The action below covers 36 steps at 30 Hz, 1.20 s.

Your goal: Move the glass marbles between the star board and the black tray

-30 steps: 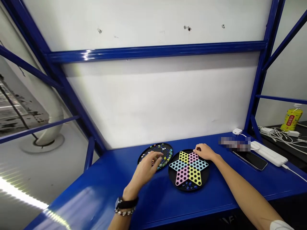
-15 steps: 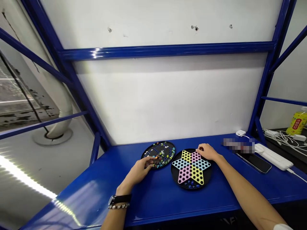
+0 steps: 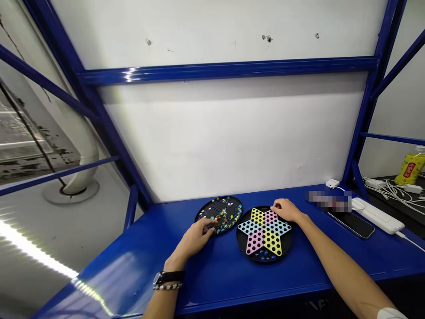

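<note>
My left hand (image 3: 198,235) reaches over the near left rim of a round black tray (image 3: 208,204). Its thumb and fingers are apart above the glass marbles (image 3: 229,216), which lie scattered in several colours; no marble shows between them. To the right sits a Chinese checkers board (image 3: 264,231), a star in yellow, pink and blue with black holes, set in a round black base. Dark blue marbles (image 3: 265,255) are gathered in the gap at its near side. My right hand (image 3: 284,210) is closed on the board's far right rim, its fingertips partly hidden.
The blue table (image 3: 206,283) meets a white back panel (image 3: 232,141) with a blue frame around it. At the right lie a black phone (image 3: 353,223) and a white power strip (image 3: 378,215) with cables. A yellow bottle (image 3: 410,168) stands farther right.
My left hand has shifted slightly right, farther over the marbles, and its fingers have spread a little. My right hand stays at the board's rim. The view has shifted slightly.
</note>
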Available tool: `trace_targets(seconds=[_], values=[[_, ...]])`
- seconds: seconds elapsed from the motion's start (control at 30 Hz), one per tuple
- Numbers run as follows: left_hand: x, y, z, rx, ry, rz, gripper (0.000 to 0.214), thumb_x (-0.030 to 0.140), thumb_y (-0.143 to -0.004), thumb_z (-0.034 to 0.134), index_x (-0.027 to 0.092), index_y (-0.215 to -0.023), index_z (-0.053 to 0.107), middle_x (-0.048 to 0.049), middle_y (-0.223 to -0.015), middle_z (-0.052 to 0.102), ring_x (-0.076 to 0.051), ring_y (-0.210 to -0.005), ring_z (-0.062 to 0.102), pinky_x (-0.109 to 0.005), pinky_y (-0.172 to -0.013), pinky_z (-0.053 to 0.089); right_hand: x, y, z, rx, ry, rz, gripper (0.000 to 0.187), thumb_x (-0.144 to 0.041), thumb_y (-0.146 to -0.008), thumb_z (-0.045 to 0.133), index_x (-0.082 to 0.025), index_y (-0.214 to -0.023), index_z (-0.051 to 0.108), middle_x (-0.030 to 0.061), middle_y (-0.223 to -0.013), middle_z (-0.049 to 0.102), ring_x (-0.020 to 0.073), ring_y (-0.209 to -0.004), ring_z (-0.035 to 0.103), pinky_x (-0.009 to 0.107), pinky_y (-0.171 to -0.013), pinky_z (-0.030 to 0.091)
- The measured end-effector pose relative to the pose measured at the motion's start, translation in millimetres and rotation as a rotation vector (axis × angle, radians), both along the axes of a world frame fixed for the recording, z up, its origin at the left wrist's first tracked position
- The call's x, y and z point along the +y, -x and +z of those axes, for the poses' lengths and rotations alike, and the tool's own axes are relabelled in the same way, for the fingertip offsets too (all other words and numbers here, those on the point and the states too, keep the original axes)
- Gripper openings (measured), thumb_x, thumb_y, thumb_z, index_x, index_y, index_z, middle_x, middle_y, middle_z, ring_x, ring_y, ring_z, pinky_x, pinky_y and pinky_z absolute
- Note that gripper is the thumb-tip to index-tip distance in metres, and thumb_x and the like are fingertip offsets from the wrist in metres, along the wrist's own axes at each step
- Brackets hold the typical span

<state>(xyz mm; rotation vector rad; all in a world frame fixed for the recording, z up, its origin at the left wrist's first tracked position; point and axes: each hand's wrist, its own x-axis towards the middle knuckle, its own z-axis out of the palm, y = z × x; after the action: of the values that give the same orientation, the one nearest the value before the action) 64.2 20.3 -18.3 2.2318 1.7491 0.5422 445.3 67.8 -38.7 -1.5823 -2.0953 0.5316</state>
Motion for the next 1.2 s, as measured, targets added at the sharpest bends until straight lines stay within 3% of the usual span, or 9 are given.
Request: trace_targets(seconds=[0.27, 0.6, 0.8, 1.2], values=[[-5, -8, 5.3, 0.142, 0.054, -0.019, 0.040, 0.041, -0.089, 0.044, 0.032, -0.123, 0.064, -0.0030, -0.124, 0.064, -0.025, -0.104, 0.063, -0.034, -0.087, 0.049, 1, -1, -2.4, 0.006, -0.014, -0.003, 0.025, -0.040, -0.089, 0.052, -0.021, -0.078, 0.064, 0.0028, -0.080, 0.068, 0.0153, -0.071, 0.059, 0.025, -0.061, 0.034], [-9, -21, 9.1, 0.294, -0.057, 0.016, 0.031, 0.042, -0.092, 0.045, 0.034, -0.109, 0.070, -0.0026, -0.115, 0.067, -0.025, -0.110, 0.060, -0.032, -0.083, 0.047, 5, -2, -8.1, 0.006, -0.027, 0.006, 0.025, -0.039, -0.089, 0.052, -0.021, -0.078, 0.065, 0.0023, -0.079, 0.068, 0.0148, -0.071, 0.059, 0.025, -0.061, 0.034], [-11, -24, 13.1, 0.295, -0.013, 0.026, 0.028, 0.040, -0.091, 0.047, 0.032, -0.106, 0.069, -0.0010, -0.114, 0.069, -0.024, -0.106, 0.062, -0.030, -0.079, 0.046, 6, -2, -9.0, 0.003, -0.028, -0.003, 0.025, -0.038, -0.089, 0.052, -0.021, -0.078, 0.065, 0.0026, -0.080, 0.069, 0.0150, -0.072, 0.059, 0.025, -0.062, 0.034], [-5, -15, 3.5, 0.165, 0.006, -0.080, 0.034, 0.044, -0.091, 0.041, 0.026, -0.103, 0.069, -0.0056, -0.101, 0.068, -0.024, -0.094, 0.063, -0.033, -0.083, 0.046, 4, -2, -5.7, 0.011, -0.016, 0.003, 0.025, -0.039, -0.089, 0.052, -0.021, -0.078, 0.064, 0.0031, -0.080, 0.068, 0.0150, -0.070, 0.058, 0.025, -0.061, 0.034]])
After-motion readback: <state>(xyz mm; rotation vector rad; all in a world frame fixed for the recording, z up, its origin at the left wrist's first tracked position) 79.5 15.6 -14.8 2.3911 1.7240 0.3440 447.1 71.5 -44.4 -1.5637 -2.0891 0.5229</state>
